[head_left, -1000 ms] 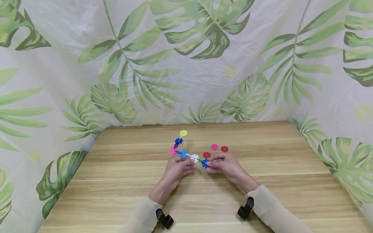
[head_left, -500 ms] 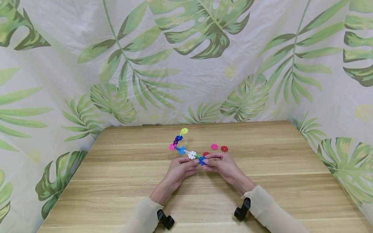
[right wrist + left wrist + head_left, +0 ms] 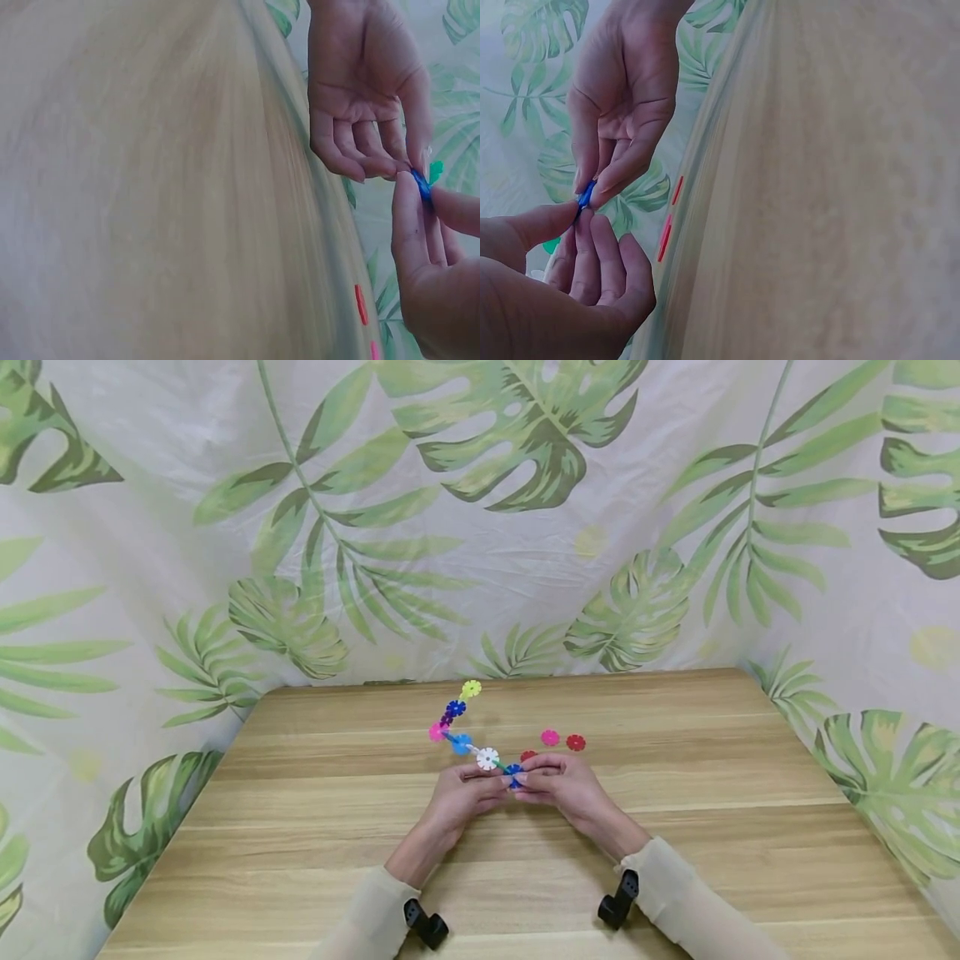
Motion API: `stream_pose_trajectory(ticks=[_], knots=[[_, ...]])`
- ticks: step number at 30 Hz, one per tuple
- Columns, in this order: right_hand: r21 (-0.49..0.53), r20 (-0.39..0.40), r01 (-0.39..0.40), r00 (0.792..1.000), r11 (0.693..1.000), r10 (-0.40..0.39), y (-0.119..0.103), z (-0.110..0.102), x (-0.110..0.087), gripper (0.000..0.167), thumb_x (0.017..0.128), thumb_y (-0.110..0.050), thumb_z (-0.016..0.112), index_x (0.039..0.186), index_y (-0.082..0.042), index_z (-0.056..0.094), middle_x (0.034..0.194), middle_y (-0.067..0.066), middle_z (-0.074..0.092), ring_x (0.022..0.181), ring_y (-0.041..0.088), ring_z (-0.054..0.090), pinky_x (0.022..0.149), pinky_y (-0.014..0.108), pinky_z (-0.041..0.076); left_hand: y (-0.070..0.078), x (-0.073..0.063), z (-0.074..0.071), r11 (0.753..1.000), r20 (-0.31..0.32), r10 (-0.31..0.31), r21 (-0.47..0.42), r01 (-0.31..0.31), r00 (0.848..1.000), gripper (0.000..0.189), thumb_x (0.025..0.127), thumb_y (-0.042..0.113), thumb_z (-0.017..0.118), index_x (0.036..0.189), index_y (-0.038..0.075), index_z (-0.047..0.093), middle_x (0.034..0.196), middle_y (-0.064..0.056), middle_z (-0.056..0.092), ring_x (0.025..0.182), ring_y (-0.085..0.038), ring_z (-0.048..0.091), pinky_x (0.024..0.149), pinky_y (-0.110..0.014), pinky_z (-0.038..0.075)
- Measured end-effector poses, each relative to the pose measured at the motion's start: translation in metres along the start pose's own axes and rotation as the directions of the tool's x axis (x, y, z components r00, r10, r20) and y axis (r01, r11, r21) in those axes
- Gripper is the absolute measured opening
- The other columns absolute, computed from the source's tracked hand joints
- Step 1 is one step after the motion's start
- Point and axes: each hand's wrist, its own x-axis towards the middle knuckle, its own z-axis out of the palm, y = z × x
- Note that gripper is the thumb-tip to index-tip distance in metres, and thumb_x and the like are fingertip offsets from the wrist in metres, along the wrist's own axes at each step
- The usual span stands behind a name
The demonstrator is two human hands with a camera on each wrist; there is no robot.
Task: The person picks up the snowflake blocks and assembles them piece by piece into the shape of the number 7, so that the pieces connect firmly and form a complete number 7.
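A chain of slotted plastic snowflake discs stretches up and left from the hands in the head view. It runs from a yellow disc (image 3: 471, 688) through a dark blue disc (image 3: 455, 708), a pink disc (image 3: 438, 732), a light blue disc (image 3: 462, 744) and a white disc (image 3: 487, 758) to a green disc (image 3: 436, 172) and a blue disc (image 3: 514, 776). My left hand (image 3: 463, 797) pinches the blue disc at its near edge, thumb against fingers. From the other side, my right hand (image 3: 566, 787) pinches that same blue disc. Fingertips cover much of it.
Loose on the wooden table (image 3: 675, 877) beyond the right hand lie a pink disc (image 3: 550, 737), a red disc (image 3: 576, 742) and another red disc (image 3: 528, 755), partly hidden by fingers. A leaf-patterned cloth (image 3: 525, 568) hangs behind the table.
My right hand has moved left with the blue disc, closer to my left hand. The left fingers have gone from beside the white disc to the blue one. The chain's far end has shifted away.
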Motion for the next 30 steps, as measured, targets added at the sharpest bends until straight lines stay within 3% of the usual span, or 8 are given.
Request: stream_pose_trajectory(ticks=[4, 7, 12, 15, 18, 21, 24, 30], knots=[[-0.046, 0.019, 0.000, 1.000, 0.999, 0.001, -0.003, -0.003, -0.001, 0.026, 0.097, 0.001, 0.071, 0.120, 0.010, 0.064, 0.101, 0.009, 0.077, 0.091, 0.022, 0.080, 0.094, 0.041, 0.067, 0.001, 0.001, 0.000, 1.000, -0.002, 0.001, 0.012, -0.001, 1.000, 0.030, 0.091, 0.012, 0.081, 0.115, -0.005, 0.072, 0.099, -0.006, 0.078, 0.095, -0.020, 0.078, 0.094, -0.036, 0.067], [-0.140, 0.016, 0.015, 1.000, 0.990, -0.013, -0.007, -0.009, -0.001, 0.029, 0.095, -0.005, 0.076, 0.119, 0.008, 0.068, 0.101, 0.012, 0.080, 0.093, 0.025, 0.080, 0.092, 0.042, 0.068, 0.001, 0.001, -0.001, 1.000, -0.007, 0.004, 0.013, -0.004, 1.000, 0.031, 0.091, 0.012, 0.082, 0.115, -0.005, 0.072, 0.099, -0.006, 0.079, 0.097, -0.022, 0.079, 0.094, -0.037, 0.067], [-0.369, -0.043, 0.065, 0.995, 0.927, -0.086, -0.016, -0.029, 0.005, 0.028, 0.093, -0.012, 0.081, 0.114, 0.005, 0.073, 0.103, 0.016, 0.079, 0.092, 0.024, 0.078, 0.086, 0.041, 0.070, 0.002, 0.001, -0.003, 1.000, -0.009, 0.012, 0.014, -0.012, 1.000, 0.030, 0.091, 0.011, 0.082, 0.115, -0.004, 0.072, 0.098, -0.007, 0.080, 0.100, -0.026, 0.079, 0.097, -0.041, 0.066], [-0.526, -0.058, 0.121, 0.982, 0.842, -0.178, -0.023, -0.046, 0.011, 0.023, 0.093, -0.007, 0.079, 0.110, 0.007, 0.073, 0.103, 0.019, 0.078, 0.087, 0.018, 0.074, 0.082, 0.036, 0.069, 0.002, 0.001, -0.005, 1.000, -0.010, 0.012, 0.010, -0.012, 1.000, 0.029, 0.091, 0.011, 0.081, 0.115, -0.004, 0.073, 0.098, -0.008, 0.081, 0.100, -0.027, 0.080, 0.098, -0.042, 0.066], [-0.700, -0.037, 0.180, 0.957, 0.691, -0.287, -0.030, -0.065, 0.019, 0.015, 0.092, -0.004, 0.077, 0.103, 0.006, 0.076, 0.099, 0.018, 0.078, 0.082, 0.013, 0.070, 0.076, 0.028, 0.065, 0.002, 0.000, -0.008, 1.000, -0.005, 0.014, 0.013, -0.014, 1.000, 0.028, 0.092, 0.010, 0.080, 0.115, -0.005, 0.073, 0.101, -0.011, 0.082, 0.101, -0.028, 0.080, 0.098, -0.042, 0.066], [-0.815, -0.023, 0.173, 0.944, 0.553, -0.329, -0.036, -0.081, 0.029, 0.011, 0.091, -0.007, 0.079, 0.098, 0.001, 0.077, 0.096, 0.015, 0.079, 0.083, 0.015, 0.070, 0.075, 0.026, 0.060, 0.002, -0.001, -0.010, 1.000, 0.007, 0.011, 0.017, -0.011, 1.000, 0.028, 0.093, 0.011, 0.080, 0.115, -0.004, 0.074, 0.103, -0.012, 0.082, 0.103, -0.028, 0.080, 0.097, -0.041, 0.066], [-0.854, -0.023, 0.140, 0.952, 0.501, -0.304, -0.042, -0.090, 0.035, 0.012, 0.091, -0.009, 0.078, 0.101, -0.001, 0.077, 0.099, 0.013, 0.079, 0.089, 0.021, 0.073, 0.082, 0.034, 0.062, 0.002, -0.001, -0.011, 1.000, 0.017, 0.013, 0.022, -0.014, 1.000, 0.026, 0.094, 0.012, 0.079, 0.114, -0.004, 0.075, 0.103, -0.012, 0.082, 0.104, -0.029, 0.080, 0.097, -0.041, 0.066], [-0.876, -0.006, 0.130, 0.960, 0.464, -0.281, -0.049, -0.093, 0.043, 0.022, 0.087, -0.007, 0.076, 0.106, 0.003, 0.075, 0.101, 0.016, 0.078, 0.097, 0.027, 0.073, 0.091, 0.044, 0.062, 0.002, -0.001, -0.011, 1.000, 0.019, 0.018, 0.023, -0.019, 1.000, 0.025, 0.094, 0.013, 0.079, 0.113, -0.003, 0.074, 0.103, -0.012, 0.082, 0.104, -0.029, 0.080, 0.098, -0.041, 0.065]])
